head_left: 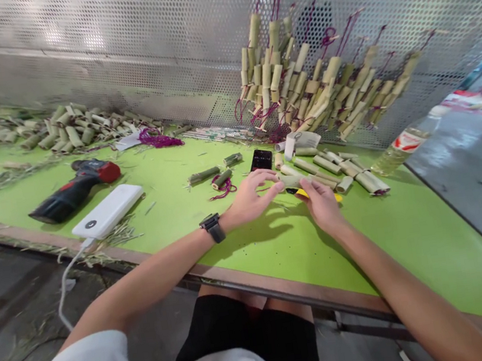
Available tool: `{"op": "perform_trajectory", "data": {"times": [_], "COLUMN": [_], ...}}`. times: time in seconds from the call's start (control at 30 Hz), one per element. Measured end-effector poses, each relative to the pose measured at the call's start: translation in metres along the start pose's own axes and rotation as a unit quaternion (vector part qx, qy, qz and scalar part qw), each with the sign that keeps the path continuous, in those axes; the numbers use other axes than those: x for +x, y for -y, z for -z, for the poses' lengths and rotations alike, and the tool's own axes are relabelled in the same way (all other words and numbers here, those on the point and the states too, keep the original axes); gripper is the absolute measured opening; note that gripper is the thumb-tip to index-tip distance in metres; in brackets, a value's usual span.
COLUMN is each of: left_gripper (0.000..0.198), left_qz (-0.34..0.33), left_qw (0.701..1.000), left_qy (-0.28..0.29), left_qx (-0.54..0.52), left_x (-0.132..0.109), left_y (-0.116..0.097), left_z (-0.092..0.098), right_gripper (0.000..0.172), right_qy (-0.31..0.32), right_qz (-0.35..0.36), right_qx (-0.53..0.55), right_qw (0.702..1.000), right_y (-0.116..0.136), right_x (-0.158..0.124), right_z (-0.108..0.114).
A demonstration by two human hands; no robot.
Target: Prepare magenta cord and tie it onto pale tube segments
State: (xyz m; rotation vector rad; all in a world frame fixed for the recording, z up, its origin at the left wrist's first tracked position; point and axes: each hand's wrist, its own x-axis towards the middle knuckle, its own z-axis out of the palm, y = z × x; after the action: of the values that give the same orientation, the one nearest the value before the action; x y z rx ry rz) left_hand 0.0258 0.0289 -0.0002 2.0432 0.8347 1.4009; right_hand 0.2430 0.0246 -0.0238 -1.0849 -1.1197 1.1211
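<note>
My right hand [321, 200] is closed on a yellow cutter [302, 193] with a black tip, held low over the green table. A short piece of bamboo [288, 180] lies between my two hands, by the fingertips of the right one. My left hand [256, 197], a black watch on its wrist, is just left of the bamboo with thumb and fingers apart. Just beyond the left fingers lies a black phone [262, 159]. More cut bamboo pieces [326, 164] are loosely piled beyond my right hand.
Left of my arms are a power drill [76, 188] and a white power bank [108, 211] with a cable. Bamboo bundles [321, 82] on purple cords hang on the mesh wall. A bottle [410, 142] stands tilted in view at right. A bamboo heap [69, 127] lies back left.
</note>
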Motion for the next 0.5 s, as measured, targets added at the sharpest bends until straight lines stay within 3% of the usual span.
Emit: {"op": "perform_trajectory", "data": {"times": [0.3, 0.5], "left_gripper": [0.030, 0.046], "left_qz": [0.121, 0.125], "left_qw": [0.990, 0.985], "left_qy": [-0.007, 0.035], "left_qx": [-0.072, -0.111], "left_x": [0.001, -0.003], "left_y": [0.010, 0.009], "left_z": [-0.004, -0.010], "right_gripper": [0.052, 0.054], "right_qy": [0.050, 0.050], "right_qz": [0.004, 0.019], "right_qx": [-0.106, -0.112], "right_qw": [0.993, 0.992], "right_y": [0.006, 0.007], "right_x": [-0.013, -0.015], "right_z": [-0.005, -0.008]}}
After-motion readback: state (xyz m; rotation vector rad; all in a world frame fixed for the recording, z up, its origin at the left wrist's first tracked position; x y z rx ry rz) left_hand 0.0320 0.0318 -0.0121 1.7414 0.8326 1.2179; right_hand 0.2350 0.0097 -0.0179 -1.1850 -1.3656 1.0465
